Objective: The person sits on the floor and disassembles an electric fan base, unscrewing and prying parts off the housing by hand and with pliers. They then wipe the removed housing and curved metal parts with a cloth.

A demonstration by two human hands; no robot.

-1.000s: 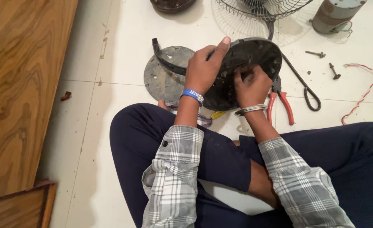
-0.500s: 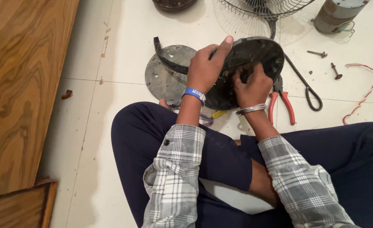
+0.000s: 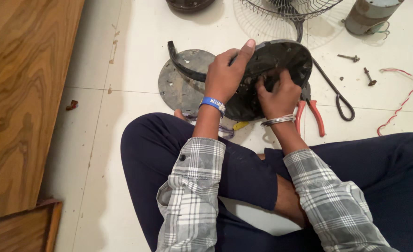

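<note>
- Seated cross-legged on a pale tiled floor [image 3: 122, 60], a person in a grey checked shirt and dark trousers works on a round black cover [image 3: 281, 60] held tilted just above the knees.
- Left hand [image 3: 223, 77], a blue wristband at the wrist, lies over the cover's left part; its grip is clenched on the cover, with the index finger stretched along the upper rim.
- Right hand [image 3: 279, 95], metal bangles at the wrist, presses into the cover's dished inner face, fingers curled and grasping the cover near its middle; what the fingertips pinch cannot be told.
- Behind the cover, partly hidden by it, a flat grey disc [image 3: 181, 86] rests on the floor, with a curved black bracket [image 3: 183, 67] lying across its upper part.
- Red-handled pliers [image 3: 311, 114] lie on the floor just beside the right wrist, their jaws hidden under the cover.
- Right of the pliers, a dark cable [image 3: 337, 95] runs from the cover's edge to a loop on the tiles.
- Two loose bolts [image 3: 351, 58] sit farther right, near a thin red wire [image 3: 400, 100] that snakes across the floor.
- At the top edge stand a wire fan guard [image 3: 281, 11] and a grey cylindrical motor [image 3: 367, 16].
- Wooden furniture [image 3: 24, 93] fills the left side of the view.
</note>
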